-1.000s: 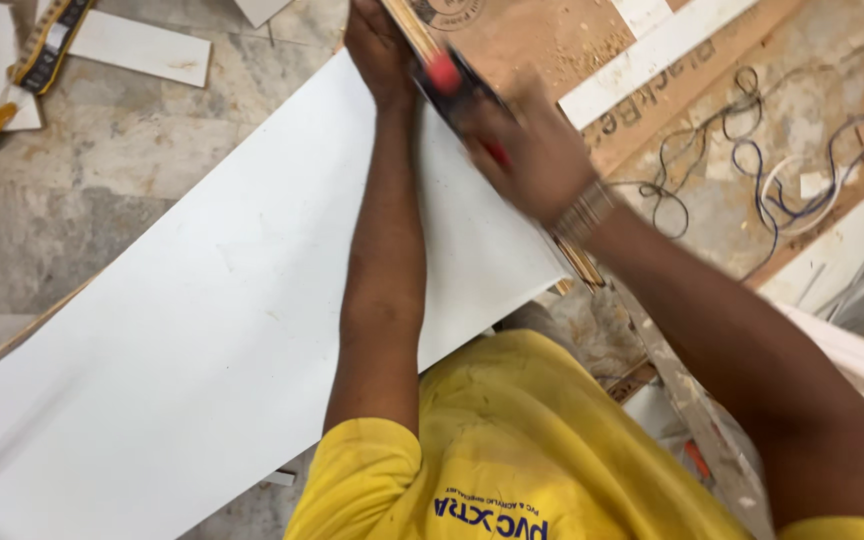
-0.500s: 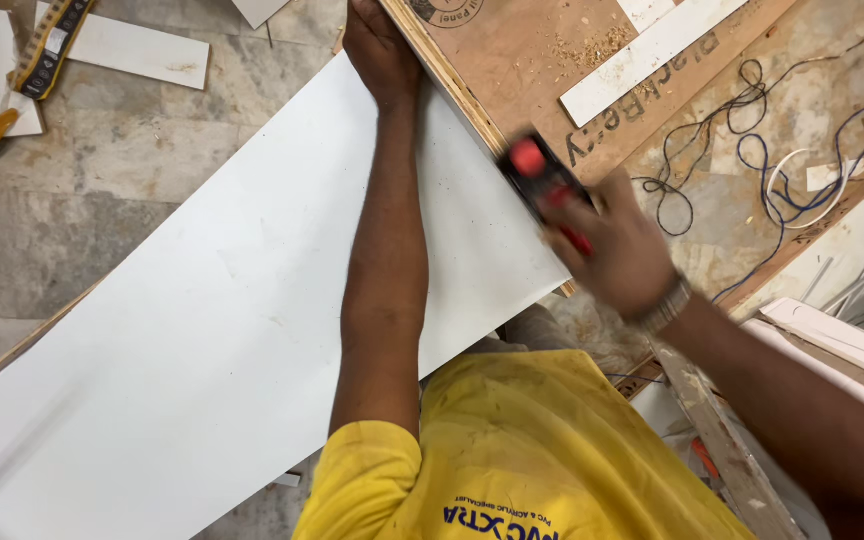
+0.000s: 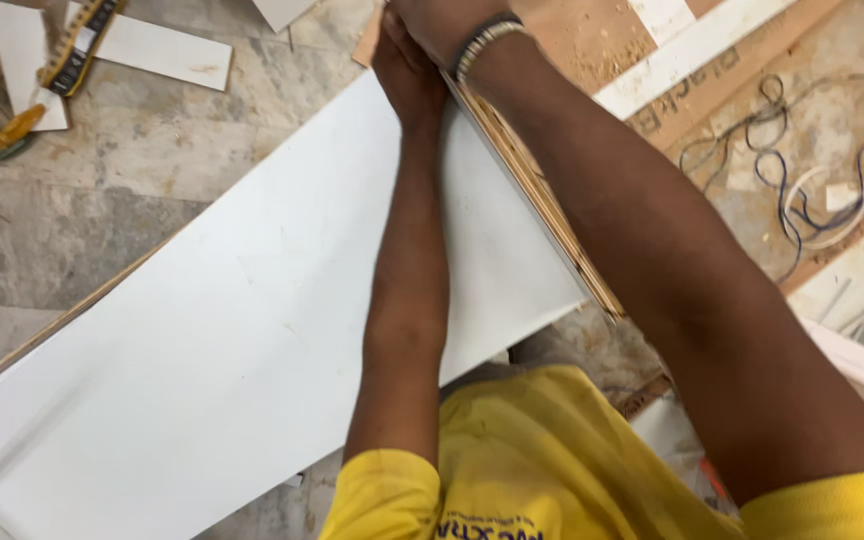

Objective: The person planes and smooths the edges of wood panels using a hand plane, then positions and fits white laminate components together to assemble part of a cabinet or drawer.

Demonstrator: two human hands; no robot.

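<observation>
Board (image 3: 222,340) lies on floor (image 3: 102,200); both hands at its far edge, left hand (image 3: 407,75) left of right hand (image 3: 442,25); cables (image 3: 802,170) far right.

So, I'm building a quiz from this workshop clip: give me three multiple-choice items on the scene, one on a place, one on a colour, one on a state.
1. Where are both hands?
A. at the far end of the white board
B. on the cables
C. on the tape measure

2. What colour is the person's shirt?
A. blue
B. yellow
C. grey

3. How does the white board lie?
A. rolled up
B. upright
C. flat, slanting across the floor

Key:
1 A, left hand and right hand meet at the top of the white board.
2 B, the shirt is yellow.
3 C, the board's face lies flat above the floor.
</observation>
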